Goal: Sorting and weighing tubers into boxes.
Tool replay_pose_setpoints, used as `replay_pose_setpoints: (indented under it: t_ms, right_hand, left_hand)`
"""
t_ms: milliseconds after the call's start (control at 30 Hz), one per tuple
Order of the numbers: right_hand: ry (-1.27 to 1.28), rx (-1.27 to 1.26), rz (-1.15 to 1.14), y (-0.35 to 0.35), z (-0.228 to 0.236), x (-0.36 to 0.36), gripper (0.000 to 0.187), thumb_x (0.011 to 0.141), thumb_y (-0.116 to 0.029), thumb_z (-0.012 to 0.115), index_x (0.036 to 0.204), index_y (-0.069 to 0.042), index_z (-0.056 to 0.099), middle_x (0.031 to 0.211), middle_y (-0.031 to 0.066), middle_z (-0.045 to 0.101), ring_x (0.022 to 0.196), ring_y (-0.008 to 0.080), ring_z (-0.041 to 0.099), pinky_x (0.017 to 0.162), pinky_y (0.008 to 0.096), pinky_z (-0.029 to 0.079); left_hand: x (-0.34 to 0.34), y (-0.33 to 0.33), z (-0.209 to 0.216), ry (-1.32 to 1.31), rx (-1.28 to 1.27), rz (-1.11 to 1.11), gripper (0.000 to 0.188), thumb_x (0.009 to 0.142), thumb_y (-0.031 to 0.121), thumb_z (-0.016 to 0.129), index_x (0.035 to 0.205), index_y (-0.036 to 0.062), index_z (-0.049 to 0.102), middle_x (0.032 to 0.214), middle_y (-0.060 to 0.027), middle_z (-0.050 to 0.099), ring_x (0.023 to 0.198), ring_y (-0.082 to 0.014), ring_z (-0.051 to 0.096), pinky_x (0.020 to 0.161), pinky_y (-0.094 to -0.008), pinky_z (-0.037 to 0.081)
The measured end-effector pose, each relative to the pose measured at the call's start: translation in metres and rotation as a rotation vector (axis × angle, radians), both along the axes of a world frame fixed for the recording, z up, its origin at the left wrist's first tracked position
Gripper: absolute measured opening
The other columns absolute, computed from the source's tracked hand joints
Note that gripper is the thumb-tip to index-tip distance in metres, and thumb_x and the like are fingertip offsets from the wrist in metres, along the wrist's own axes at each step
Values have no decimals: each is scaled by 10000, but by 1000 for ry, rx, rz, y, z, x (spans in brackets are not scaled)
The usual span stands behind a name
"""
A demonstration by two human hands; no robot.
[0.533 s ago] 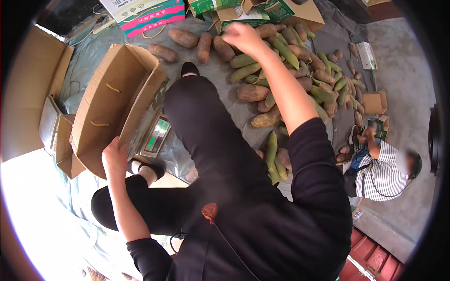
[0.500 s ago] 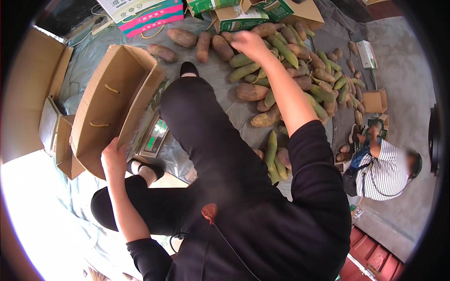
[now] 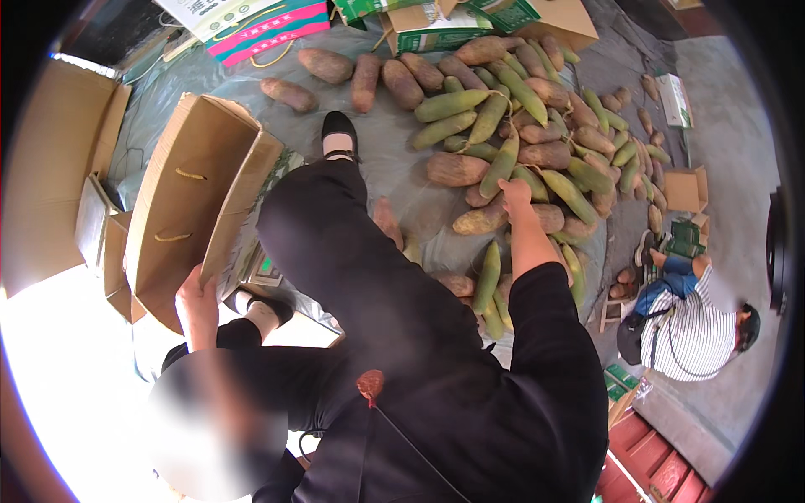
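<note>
My left hand [image 3: 197, 308] is closed on the lower edge of a tall open cardboard box [image 3: 180, 197] with two yellow cord loops in its wall. My right hand [image 3: 517, 198] reaches into a spread pile of vegetables, its fingers closed at the lower part of a long green radish [image 3: 503, 159]. Around it lie more green radishes [image 3: 570, 194] and thick reddish-brown roots [image 3: 457, 168]. Several such roots [image 3: 365, 82] lie in a loose row at the pile's far left. A digital scale [image 3: 267, 272] shows partly between the box and my leg.
A pink and teal carton [image 3: 272, 33] and green boxes [image 3: 444, 38] stand at the far side. Another cardboard box [image 3: 59, 168] is at left. To the right, a person in a striped shirt [image 3: 692, 327] sits by a small carton [image 3: 686, 189]. Plastic sheeting [image 3: 386, 159] covers the floor.
My right hand has moved from the far roots back toward me and right, to a green radish. My knee has shifted left, covering more of the scale. My left hand stays at the box.
</note>
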State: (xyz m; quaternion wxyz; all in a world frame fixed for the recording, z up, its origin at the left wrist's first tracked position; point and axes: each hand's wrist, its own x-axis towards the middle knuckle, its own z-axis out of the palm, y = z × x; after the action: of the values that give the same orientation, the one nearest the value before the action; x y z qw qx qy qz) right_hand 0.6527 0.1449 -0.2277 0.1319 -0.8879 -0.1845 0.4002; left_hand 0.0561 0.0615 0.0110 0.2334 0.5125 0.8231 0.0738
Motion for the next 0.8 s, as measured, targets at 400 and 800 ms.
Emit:
replay_pose_setpoints:
  t_ms: [400,800]
  right_hand:
    - [-16,149,-127,18,-41,-18,702,684,-220,824,1245,-39,442,1222,142,514,1026,337,541,738,501,497]
    - [647,188,-234,6,9,-43,266,797,-160,729,1006,-122,570,893,3,598,756,180,566,686,357,467]
  left_hand:
    - [-5,-7,0,91,31,-49,251,819,74,555,1054,89,644,929,-153,653,884,-340,625,782,-400,492]
    - [-7,-12,-5,79,48,-71,237,834,69,538,1034,132,648,932,-108,660,871,-322,636,769,-399,514]
